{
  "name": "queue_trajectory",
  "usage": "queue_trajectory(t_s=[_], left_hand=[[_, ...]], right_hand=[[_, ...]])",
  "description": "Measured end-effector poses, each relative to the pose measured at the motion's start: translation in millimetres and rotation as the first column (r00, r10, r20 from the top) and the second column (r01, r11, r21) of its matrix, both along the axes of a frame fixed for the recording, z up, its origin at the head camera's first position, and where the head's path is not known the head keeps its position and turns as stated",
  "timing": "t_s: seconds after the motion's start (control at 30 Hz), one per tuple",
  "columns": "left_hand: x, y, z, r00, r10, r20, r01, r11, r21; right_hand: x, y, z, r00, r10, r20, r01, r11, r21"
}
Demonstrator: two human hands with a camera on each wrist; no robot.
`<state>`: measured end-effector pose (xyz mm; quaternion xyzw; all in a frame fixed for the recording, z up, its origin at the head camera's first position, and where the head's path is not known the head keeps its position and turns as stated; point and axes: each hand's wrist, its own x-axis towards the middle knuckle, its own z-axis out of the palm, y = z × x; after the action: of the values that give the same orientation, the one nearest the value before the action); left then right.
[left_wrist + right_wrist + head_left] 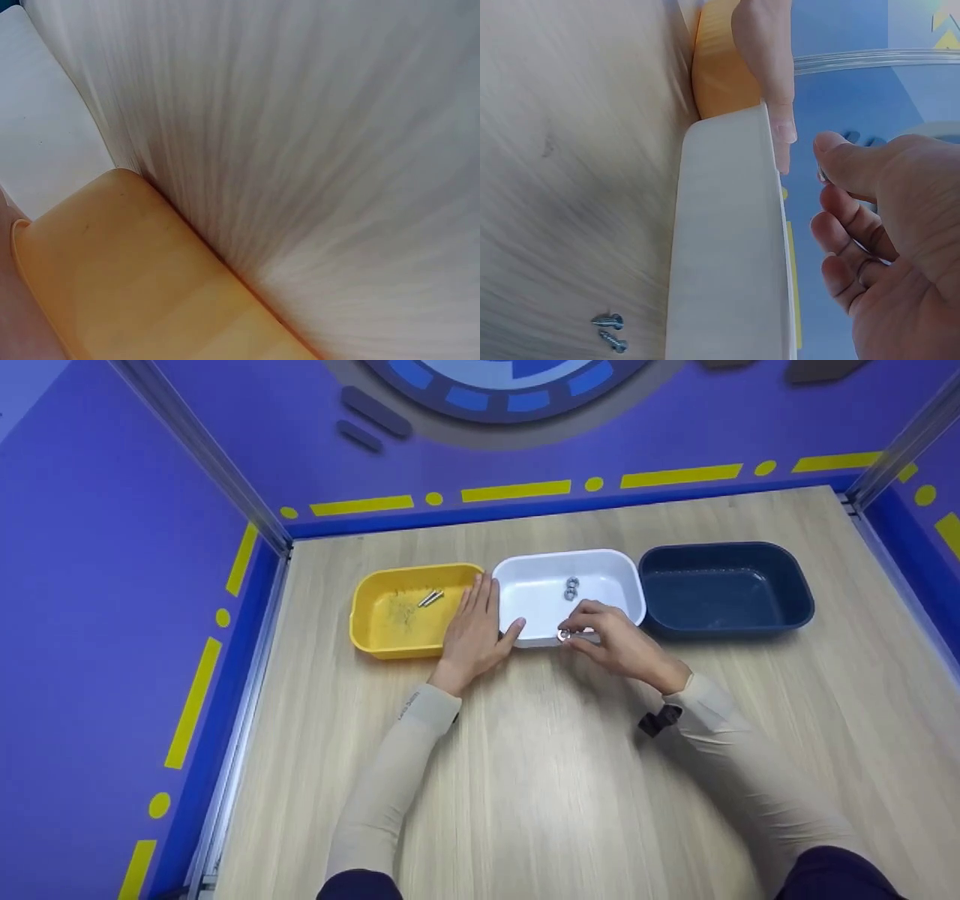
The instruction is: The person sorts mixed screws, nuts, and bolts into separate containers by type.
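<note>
My left hand (472, 630) lies with straight fingers over the adjoining rims of a yellow tray (364, 619) and a white tray (517, 620). Thumb and fingertips of my right hand (619, 641) pinch a small shiny metal nut (564, 635) above the white tray's front rim. Only a sliver of the nut shows in the right wrist view. Inside the white tray lie metal nuts (571, 588), close together. Short metal rods (431, 598) and dark specks lie in the yellow tray. The left wrist view shows mainly the yellow tray's wall (150, 270).
A dark blue tray (720, 628) adjoins the white one on the right. Two screws (609, 321) lie on the wooden table (570, 187) in front of the white tray, hidden in the head view. Blue panels (525, 465) stand behind and beside the table.
</note>
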<state>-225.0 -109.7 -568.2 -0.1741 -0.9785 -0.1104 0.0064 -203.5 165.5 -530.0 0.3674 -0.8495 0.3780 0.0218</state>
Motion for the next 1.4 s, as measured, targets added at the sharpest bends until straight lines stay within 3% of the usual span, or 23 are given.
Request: queue_trajectory(t_s=[0.5, 0.77, 1.4], left_hand=[[0.3, 0.5, 0.3, 1.0, 0.003, 0.007, -0.003, 1.0, -0.005], [-0.4, -0.2, 0.1, 1.0, -0.001, -0.023, 0.0, 1.0, -0.021], [0.3, 0.8, 0.4, 1.0, 0.009, -0.003, -0.009, 1.0, -0.029]], right_hand=[[-19.9, -6.1, 9.8, 0.998, -0.047, 0.029, 0.048, 0.999, -0.014], [-30.0, -7.9, 16.9, 0.997, -0.056, 0.061, 0.057, 0.998, -0.016], [-60.9, -9.8, 4.9, 0.986, -0.143, 0.088, 0.143, 0.99, 0.0]])
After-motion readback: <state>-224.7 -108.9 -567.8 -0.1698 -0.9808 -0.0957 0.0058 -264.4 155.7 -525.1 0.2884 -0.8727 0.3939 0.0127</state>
